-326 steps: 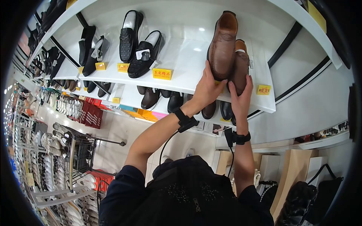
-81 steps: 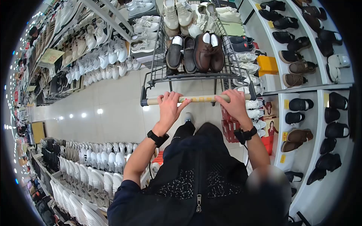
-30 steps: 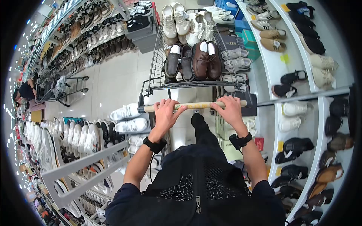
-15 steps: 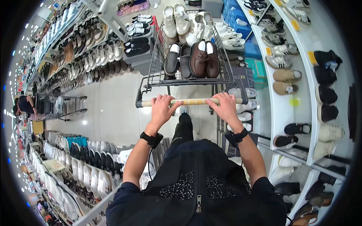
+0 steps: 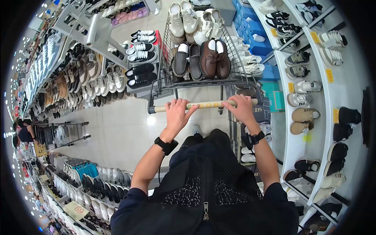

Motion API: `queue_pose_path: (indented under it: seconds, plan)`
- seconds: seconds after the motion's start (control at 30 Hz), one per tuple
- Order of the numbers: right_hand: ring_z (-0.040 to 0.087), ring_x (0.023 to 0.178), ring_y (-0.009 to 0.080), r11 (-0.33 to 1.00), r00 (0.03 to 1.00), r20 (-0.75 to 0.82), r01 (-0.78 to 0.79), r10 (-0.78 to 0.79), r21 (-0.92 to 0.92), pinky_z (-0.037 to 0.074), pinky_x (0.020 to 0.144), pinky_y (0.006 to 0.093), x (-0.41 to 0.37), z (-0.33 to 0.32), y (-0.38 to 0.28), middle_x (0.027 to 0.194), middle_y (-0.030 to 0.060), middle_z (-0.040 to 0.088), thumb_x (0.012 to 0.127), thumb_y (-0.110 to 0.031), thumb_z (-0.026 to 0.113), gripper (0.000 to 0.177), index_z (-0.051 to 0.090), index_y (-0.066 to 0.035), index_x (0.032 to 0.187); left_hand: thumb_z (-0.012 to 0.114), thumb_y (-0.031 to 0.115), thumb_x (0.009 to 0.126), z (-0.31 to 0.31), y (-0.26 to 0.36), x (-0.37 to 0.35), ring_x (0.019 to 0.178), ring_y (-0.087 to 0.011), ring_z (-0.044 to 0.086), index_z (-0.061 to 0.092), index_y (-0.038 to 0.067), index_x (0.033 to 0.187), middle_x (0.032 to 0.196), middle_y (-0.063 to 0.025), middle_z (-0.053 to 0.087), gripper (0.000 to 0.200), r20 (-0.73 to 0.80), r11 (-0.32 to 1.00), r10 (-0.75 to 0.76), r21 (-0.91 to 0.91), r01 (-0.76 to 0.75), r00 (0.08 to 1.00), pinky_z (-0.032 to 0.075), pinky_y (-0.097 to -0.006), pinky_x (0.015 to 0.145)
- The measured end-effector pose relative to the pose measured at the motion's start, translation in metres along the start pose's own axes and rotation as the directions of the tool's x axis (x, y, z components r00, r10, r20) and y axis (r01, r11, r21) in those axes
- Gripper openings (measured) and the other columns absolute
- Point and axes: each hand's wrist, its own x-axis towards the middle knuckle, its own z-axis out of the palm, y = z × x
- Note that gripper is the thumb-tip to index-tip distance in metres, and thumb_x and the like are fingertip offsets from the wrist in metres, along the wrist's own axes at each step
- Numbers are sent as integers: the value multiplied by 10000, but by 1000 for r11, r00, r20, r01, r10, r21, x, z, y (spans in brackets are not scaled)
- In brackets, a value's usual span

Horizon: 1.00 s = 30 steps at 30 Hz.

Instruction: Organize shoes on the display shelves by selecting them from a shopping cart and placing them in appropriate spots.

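My left hand (image 5: 179, 116) and my right hand (image 5: 241, 107) are both closed around the beige handle (image 5: 207, 105) of a shopping cart. The wire basket (image 5: 167, 58) of the cart lies just beyond the bar. Inside it, brown lace-up shoes (image 5: 215, 62) stand next to dark grey slip-on shoes (image 5: 181, 64) at the near side. Behind them are beige sneakers (image 5: 183, 24) and whitish lace-up shoes (image 5: 207, 25). Black bands sit on both my wrists.
White shelves (image 5: 289, 129) of shoes run along the right, with blue boxes (image 5: 252, 41) farther up. Racks of sneakers line the left. Pale tiled floor (image 5: 125, 125) lies left of the cart. Another person (image 5: 24, 131) stands by a second cart (image 5: 58, 135) at the far left.
The shelves and racks have shifted in view as the cart and I move forward along the aisle. Both hands keep their grip on the handle, and my legs have changed position.
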Motion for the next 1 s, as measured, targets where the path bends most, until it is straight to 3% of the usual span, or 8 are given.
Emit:
queue_pose_path:
  seconds: [0.27,0.77,1.0]
  plan:
    - [572,818,207,1000,1000,7,18,-18,2,354,870,362,150,2,30,806,26,651,876,-502,718,413,719,-89,862,674,468,925,17,-50,139,835,-254,522,678,68,927,818,-46,581,400,-44,1000,9,14,-8,999,345,-425,835]
    - [558,822,222,999,999,-15,48,-48,15,356,857,361,409,8,62,779,49,634,877,-490,719,417,714,-74,879,668,476,927,23,-149,378,863,-256,537,689,84,969,855,-53,581,394,72,998,-64,8,64,995,344,-426,857]
    - [579,873,214,998,998,25,59,-59,13,351,871,376,509,5,73,865,21,653,903,-444,706,352,715,-93,934,663,473,931,30,-187,474,878,-261,542,678,66,987,863,-62,577,412,74,998,-53,20,51,996,350,-437,863]
